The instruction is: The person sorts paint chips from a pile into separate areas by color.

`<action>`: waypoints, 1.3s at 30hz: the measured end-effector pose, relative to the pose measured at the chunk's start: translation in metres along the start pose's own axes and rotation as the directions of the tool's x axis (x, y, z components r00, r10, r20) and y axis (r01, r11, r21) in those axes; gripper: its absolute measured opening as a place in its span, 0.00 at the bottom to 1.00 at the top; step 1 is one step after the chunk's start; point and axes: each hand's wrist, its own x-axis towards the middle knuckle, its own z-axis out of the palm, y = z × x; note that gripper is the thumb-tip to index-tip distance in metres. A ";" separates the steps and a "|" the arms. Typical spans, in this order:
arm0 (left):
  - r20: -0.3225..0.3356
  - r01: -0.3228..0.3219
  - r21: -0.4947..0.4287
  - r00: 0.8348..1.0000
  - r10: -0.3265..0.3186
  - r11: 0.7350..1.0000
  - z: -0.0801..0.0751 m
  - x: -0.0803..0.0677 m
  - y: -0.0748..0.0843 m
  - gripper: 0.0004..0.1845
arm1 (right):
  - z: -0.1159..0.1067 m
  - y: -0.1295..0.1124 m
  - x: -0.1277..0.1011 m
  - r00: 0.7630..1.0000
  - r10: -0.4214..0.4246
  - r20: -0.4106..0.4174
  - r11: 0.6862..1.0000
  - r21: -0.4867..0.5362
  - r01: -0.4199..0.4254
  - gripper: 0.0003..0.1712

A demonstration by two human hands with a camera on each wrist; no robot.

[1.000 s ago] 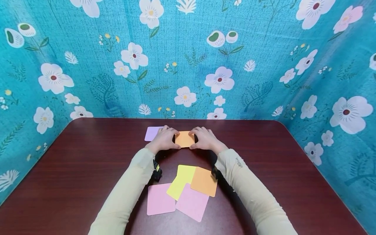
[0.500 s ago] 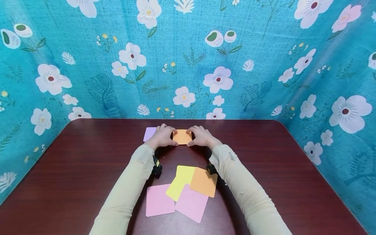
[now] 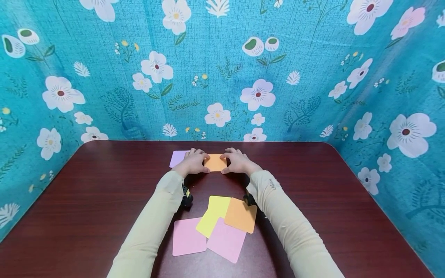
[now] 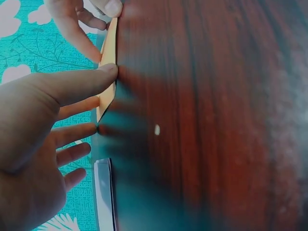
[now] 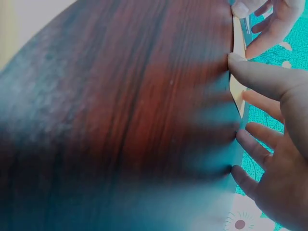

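Note:
At the far side of the table, both hands hold an orange square card (image 3: 215, 162) between them. My left hand (image 3: 193, 161) pinches its left side, thumb at the near edge and index finger at the far edge. My right hand (image 3: 239, 161) grips the right side in the same way. In the left wrist view the orange card (image 4: 110, 45) looks thin and lies low over the wood. A purple card (image 3: 177, 158) lies just left of it, partly covered by my left hand; seen from the left wrist, the purple card (image 4: 103, 192) looks like a thin stack.
Nearer on the dark wooden table (image 3: 104, 200) lie a yellow card (image 3: 217, 208), an overlapping orange card (image 3: 241, 216), a pink card (image 3: 227, 239) and another pink card (image 3: 189, 237). A blue floral cloth (image 3: 208, 77) hangs behind the far edge.
Both hands have shifted slightly away and to the left with the orange card, mostly in the first half second. The near cards have stayed in place.

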 end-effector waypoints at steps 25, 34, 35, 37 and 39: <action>-0.074 -0.133 0.028 0.988 0.135 0.991 0.000 -0.032 0.022 0.33 | -0.011 0.009 -0.048 0.999 -0.036 -0.031 0.999 -0.003 0.036 0.39; -0.058 -0.188 0.014 0.980 0.188 0.982 0.007 -0.047 0.031 0.36 | -0.010 0.013 -0.075 0.999 -0.027 -0.048 0.999 -0.023 0.026 0.40; -0.055 -0.194 0.014 0.979 0.195 0.981 0.007 -0.049 0.032 0.37 | -0.010 0.012 -0.078 0.998 -0.025 -0.049 0.999 -0.024 0.024 0.40; -0.057 -0.206 0.010 0.977 0.206 0.979 0.007 -0.052 0.034 0.37 | -0.010 0.011 -0.084 0.998 -0.026 -0.055 0.999 -0.024 0.025 0.40; -0.062 -0.219 0.008 0.974 0.219 0.976 0.008 -0.055 0.037 0.37 | -0.010 0.009 -0.090 0.998 -0.028 -0.062 0.999 -0.026 0.027 0.41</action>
